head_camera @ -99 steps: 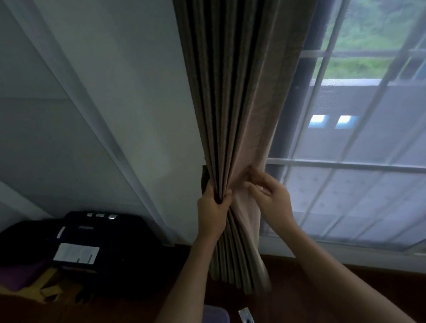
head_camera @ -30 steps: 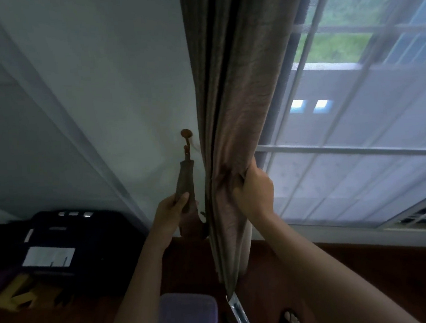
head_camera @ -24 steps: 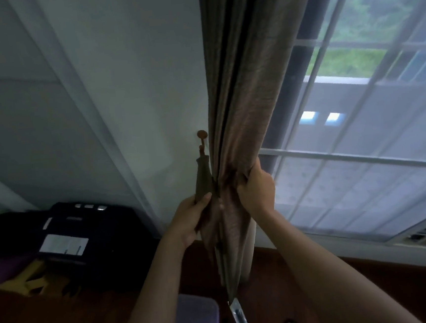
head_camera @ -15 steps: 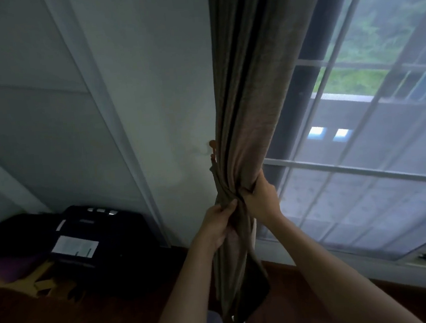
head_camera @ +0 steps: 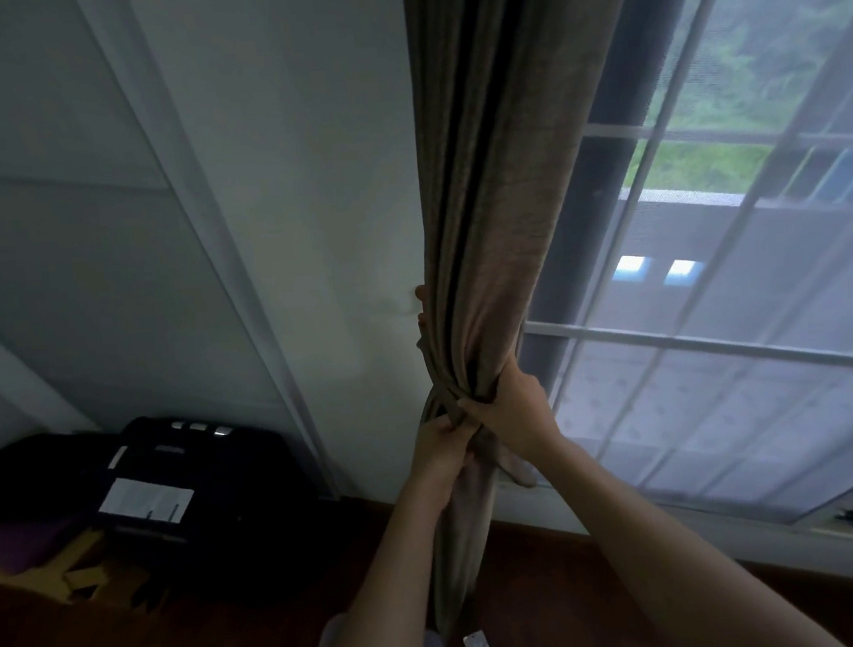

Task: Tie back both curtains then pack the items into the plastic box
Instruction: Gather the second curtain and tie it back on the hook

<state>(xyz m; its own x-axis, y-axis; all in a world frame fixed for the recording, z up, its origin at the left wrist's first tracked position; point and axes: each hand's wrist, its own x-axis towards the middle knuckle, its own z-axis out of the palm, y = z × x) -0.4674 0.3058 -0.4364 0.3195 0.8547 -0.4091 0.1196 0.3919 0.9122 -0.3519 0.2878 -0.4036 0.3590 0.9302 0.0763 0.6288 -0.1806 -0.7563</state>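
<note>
- Brown fabric tie-back band (head_camera: 441,399), loose beside the left hand (head_camera: 438,448) a second earlier, was now wrapped round the gathered taupe pleated curtain (head_camera: 481,267).
- Left fingers pinched the band's end just below the right hand (head_camera: 512,408), which was clamped on the bunch.
- Hooking remained, I judged.

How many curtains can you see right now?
1: the curtain hangs between wall and window, bunched at its waist by the left hand and right hand. The second curtain is out of view.
</note>
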